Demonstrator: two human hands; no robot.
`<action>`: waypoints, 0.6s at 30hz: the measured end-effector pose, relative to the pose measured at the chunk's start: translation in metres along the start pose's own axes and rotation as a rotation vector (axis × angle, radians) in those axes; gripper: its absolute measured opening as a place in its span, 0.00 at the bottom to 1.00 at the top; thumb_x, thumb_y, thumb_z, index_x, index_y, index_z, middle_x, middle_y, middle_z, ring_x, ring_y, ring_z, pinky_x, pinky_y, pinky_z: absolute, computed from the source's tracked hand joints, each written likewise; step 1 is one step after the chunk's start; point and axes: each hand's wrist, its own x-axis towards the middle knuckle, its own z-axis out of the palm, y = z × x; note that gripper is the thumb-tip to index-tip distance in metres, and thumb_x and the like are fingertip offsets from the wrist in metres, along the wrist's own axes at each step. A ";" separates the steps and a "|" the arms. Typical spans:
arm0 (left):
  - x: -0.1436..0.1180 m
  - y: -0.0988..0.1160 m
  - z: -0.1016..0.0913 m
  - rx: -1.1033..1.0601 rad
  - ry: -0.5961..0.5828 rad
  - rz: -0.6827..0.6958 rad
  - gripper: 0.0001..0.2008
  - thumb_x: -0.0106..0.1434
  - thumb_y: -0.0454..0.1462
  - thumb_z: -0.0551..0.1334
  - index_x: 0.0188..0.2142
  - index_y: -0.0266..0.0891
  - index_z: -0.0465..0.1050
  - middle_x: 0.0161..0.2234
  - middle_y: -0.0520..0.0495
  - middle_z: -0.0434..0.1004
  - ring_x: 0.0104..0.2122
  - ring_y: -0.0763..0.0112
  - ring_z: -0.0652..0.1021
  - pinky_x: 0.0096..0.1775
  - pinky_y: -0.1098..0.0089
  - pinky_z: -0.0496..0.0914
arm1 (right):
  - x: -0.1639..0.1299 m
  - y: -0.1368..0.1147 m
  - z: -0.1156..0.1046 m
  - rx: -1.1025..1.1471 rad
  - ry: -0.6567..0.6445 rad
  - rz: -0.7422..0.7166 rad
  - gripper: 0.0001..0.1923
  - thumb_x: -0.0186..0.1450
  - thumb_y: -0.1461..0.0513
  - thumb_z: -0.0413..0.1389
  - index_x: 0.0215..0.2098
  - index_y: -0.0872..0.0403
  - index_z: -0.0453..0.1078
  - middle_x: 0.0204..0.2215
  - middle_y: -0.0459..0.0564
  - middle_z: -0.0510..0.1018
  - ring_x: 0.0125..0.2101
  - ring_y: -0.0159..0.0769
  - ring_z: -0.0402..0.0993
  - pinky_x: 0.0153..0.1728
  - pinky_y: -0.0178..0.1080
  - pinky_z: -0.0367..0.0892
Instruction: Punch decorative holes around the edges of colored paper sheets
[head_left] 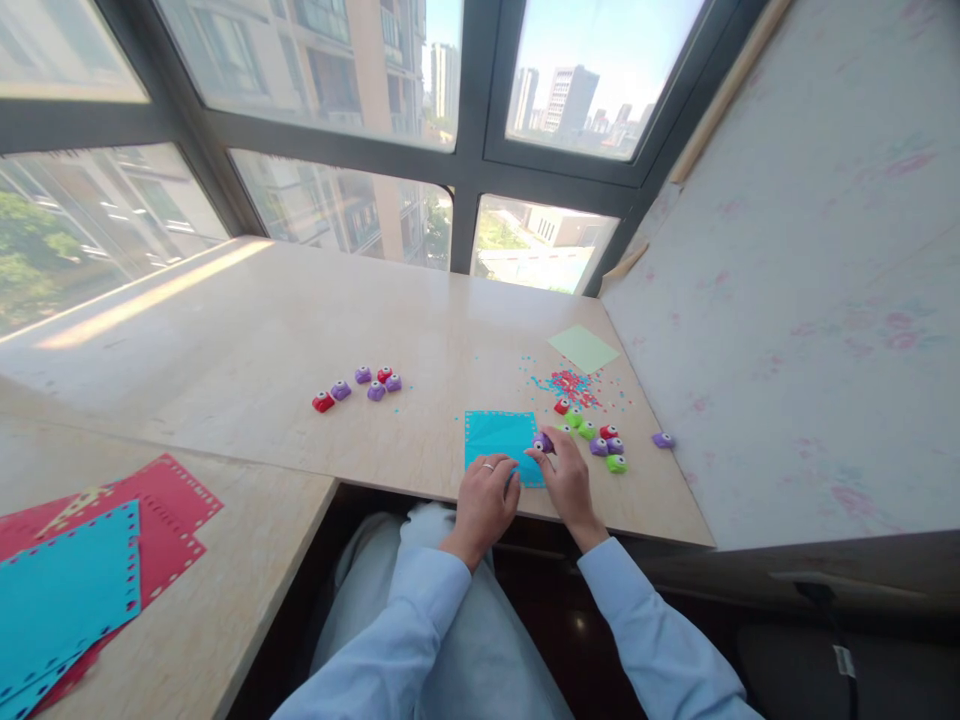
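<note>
A blue paper sheet (pixel 499 430) lies near the table's front edge, with small holes punched along its far and side borders. Over its near part is my left hand (pixel 487 495), its fingers bent and holding the sheet; their undersides are hidden. My right hand (pixel 568 480) grips a purple craft punch (pixel 541 441) between thumb and fingers at the sheet's right border. Just right of that hand stand several more punches, among them a green punch (pixel 616 464), a red punch (pixel 561 407) and a purple punch (pixel 598 446).
Red and blue paper bits (pixel 574 388) lie heaped beyond the punches, beside a pale green sheet (pixel 583 348). Another group of punches, including a red one (pixel 323 402), stands left. Punched red paper (pixel 176 490) and blue paper (pixel 67 600) lie far left. A wall (pixel 787 400) bounds the right.
</note>
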 end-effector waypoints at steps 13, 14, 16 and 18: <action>-0.002 0.005 0.001 0.089 -0.018 0.097 0.08 0.65 0.31 0.57 0.39 0.39 0.74 0.40 0.44 0.78 0.40 0.61 0.74 0.41 0.60 0.67 | 0.005 0.008 -0.003 0.105 0.074 0.363 0.18 0.67 0.51 0.52 0.44 0.55 0.73 0.43 0.57 0.79 0.44 0.45 0.75 0.48 0.49 0.68; -0.003 0.006 0.000 0.090 -0.015 0.107 0.09 0.65 0.31 0.57 0.41 0.39 0.74 0.43 0.44 0.78 0.43 0.60 0.74 0.43 0.59 0.67 | 0.005 0.009 -0.003 0.095 0.067 0.348 0.18 0.67 0.51 0.52 0.44 0.55 0.73 0.43 0.57 0.80 0.44 0.45 0.75 0.48 0.49 0.68; -0.003 0.006 -0.001 0.095 -0.033 0.133 0.12 0.65 0.33 0.58 0.48 0.40 0.72 0.50 0.43 0.76 0.50 0.57 0.73 0.48 0.57 0.66 | 0.005 0.010 -0.003 0.080 0.064 0.322 0.18 0.67 0.52 0.51 0.44 0.56 0.74 0.43 0.58 0.80 0.44 0.46 0.75 0.48 0.49 0.68; -0.004 0.005 -0.001 0.100 -0.084 0.162 0.17 0.64 0.37 0.60 0.53 0.39 0.70 0.56 0.41 0.73 0.57 0.54 0.69 0.52 0.53 0.63 | 0.005 0.011 -0.003 0.063 0.065 0.299 0.18 0.68 0.53 0.51 0.44 0.57 0.74 0.43 0.58 0.80 0.44 0.46 0.75 0.48 0.50 0.69</action>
